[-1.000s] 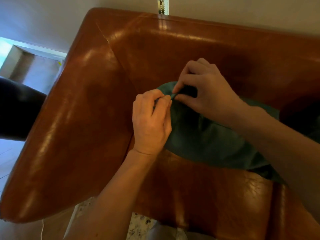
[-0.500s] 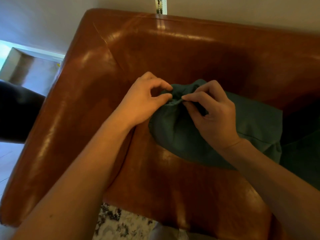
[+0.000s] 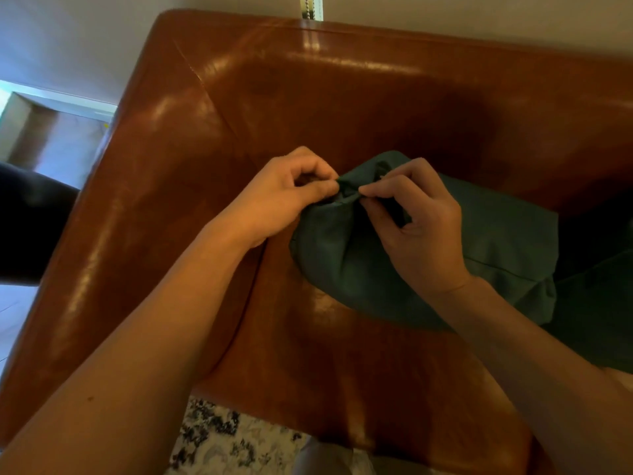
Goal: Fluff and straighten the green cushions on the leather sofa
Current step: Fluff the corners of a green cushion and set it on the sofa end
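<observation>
A dark green cushion (image 3: 346, 265) lies on the seat of the brown leather sofa (image 3: 342, 97), close to the left armrest. My left hand (image 3: 284, 197) pinches the cushion's upper left corner between thumb and fingers. Right beside it, my right hand (image 3: 421, 228) pinches the same bunched corner fabric from the other side. A second green cushion (image 3: 596, 303) lies to the right, partly behind my right forearm and in shadow.
The sofa's wide left armrest (image 3: 130, 228) runs down the left side. Beyond it sits a dark object (image 3: 27, 228) on a pale floor. A black and white patterned rug (image 3: 226, 440) shows below the seat's front edge. A wall stands behind the backrest.
Both hands have shifted their hold on the cushion's corner: the left hand turned from over the cushion to its left side, and the right hand came down onto the cushion's top.
</observation>
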`<state>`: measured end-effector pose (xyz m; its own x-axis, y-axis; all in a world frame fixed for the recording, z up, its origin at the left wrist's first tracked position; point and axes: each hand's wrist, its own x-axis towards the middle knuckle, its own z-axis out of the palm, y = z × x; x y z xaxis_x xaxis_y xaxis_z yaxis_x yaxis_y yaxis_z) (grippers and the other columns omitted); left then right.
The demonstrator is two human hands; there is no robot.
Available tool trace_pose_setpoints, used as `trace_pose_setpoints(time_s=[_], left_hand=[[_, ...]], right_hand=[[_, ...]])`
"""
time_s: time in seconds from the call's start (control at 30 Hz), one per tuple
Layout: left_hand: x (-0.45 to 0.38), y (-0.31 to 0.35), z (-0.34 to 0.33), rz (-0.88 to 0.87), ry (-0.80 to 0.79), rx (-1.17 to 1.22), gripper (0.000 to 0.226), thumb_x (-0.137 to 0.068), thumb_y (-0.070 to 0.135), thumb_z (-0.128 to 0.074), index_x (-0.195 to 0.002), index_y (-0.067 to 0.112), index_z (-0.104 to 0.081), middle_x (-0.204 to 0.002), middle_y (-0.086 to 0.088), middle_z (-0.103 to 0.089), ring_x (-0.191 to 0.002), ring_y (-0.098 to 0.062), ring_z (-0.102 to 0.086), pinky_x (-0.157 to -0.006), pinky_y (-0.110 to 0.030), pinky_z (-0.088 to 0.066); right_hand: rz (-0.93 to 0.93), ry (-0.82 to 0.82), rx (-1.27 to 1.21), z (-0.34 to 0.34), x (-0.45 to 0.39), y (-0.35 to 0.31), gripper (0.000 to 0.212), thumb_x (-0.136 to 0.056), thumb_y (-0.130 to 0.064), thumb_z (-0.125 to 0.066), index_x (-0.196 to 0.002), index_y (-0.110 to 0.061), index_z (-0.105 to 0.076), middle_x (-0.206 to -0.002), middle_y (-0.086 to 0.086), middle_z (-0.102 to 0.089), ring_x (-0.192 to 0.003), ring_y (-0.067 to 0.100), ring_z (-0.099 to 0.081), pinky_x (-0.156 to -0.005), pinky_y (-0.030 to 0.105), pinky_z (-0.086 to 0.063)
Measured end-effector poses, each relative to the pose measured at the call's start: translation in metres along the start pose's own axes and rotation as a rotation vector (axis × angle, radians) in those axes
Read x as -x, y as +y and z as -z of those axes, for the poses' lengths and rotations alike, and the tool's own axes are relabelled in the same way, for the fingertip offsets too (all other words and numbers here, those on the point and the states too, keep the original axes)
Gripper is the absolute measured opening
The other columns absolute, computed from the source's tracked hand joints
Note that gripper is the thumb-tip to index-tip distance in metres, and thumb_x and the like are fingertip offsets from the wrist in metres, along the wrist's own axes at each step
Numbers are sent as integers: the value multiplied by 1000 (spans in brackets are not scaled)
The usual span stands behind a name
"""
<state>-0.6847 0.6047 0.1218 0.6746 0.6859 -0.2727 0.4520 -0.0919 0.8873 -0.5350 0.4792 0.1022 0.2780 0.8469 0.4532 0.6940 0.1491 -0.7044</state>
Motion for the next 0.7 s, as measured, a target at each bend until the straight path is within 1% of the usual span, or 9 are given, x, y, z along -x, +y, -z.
trace_pose_setpoints(time_s=[0.1, 0.2, 0.27, 0.33, 0.4, 0.47, 0.53, 0.6, 0.7], left_hand=[[1, -3, 4, -1, -36, 141, 17, -93, 11, -59, -79, 20, -62, -97, 9, -54, -89, -3, -54, -81, -16, -43], [-2, -5, -2, 40, -89, 315, 15, -95, 10, -53, -80, 14, -56, -96, 3, -53, -87, -9, -52, -80, -23, -42], [-4, -5, -7, 110, -97, 490, 8, -95, 12, -50, -89, 7, -55, -95, -3, -54, -86, -13, -53, -81, -27, -43], [-6, -5, -11, 179, -87, 623, 19, -92, 17, -49, -106, 4, -53, -99, -11, -55, -91, -20, -54, -85, -31, -45], [-8, -3, -13, 224, -81, 701, 22, -93, 18, -47, -109, 3, -53, -101, -16, -54, -93, -24, -54, -88, -34, -45], [-10, -1, -14, 253, -67, 749, 18, -96, 18, -45, -99, 5, -56, -95, -12, -58, -88, -21, -58, -86, -33, -47], [-13, 2, -15, 270, -45, 755, 17, -97, 19, -45, -96, 7, -57, -90, -10, -59, -83, -19, -60, -80, -31, -50], [-17, 4, -18, 277, -7, 740, 15, -98, 18, -46, -99, 7, -56, -88, -9, -61, -78, -17, -62, -72, -28, -54], [-19, 6, -20, 273, 58, 713, 19, -100, 21, -48, -94, 9, -62, -81, -5, -69, -74, -14, -68, -66, -27, -55]], right_hand=[[-21, -33, -19, 1, 4, 0, 6, -90, -7, -66, -93, -3, -69, -87, 10, -56, -72, 15, -52, -62, 27, -44], [-34, -55, -26, 3, 8, 0, 7, -91, -6, -65, -96, -4, -69, -88, 8, -57, -73, 15, -53, -63, 27, -45], [-45, -81, -20, 4, 8, -1, 12, -92, -7, -63, -102, -5, -69, -91, 6, -58, -76, 14, -54, -65, 27, -46], [-88, -114, -43, 5, 6, -4, 17, -93, -8, -60, -108, -6, -68, -93, 4, -58, -76, 14, -55, -65, 27, -46], [-161, -135, -101, 7, 2, -8, 19, -96, -11, -56, -110, -8, -68, -90, 1, -56, -73, 11, -53, -63, 23, -43], [-242, -148, -154, 8, -4, -14, 18, -97, -19, -55, -104, -12, -70, -87, -3, -56, -74, 6, -53, -65, 19, -41], [-340, -173, -167, 6, -13, -21, 19, -94, -32, -59, -91, -16, -69, -83, -4, -60, -76, 6, -56, -67, 23, -46], [-422, -214, -112, 3, -24, -25, 26, -86, -44, -67, -83, -18, -65, -79, -4, -61, -73, 8, -58, -65, 26, -48], [-450, -267, -16, 2, -34, -26, 28, -77, -44, -76, -82, -20, -63, -79, -6, -60, -72, 8, -57, -63, 25, -49]])
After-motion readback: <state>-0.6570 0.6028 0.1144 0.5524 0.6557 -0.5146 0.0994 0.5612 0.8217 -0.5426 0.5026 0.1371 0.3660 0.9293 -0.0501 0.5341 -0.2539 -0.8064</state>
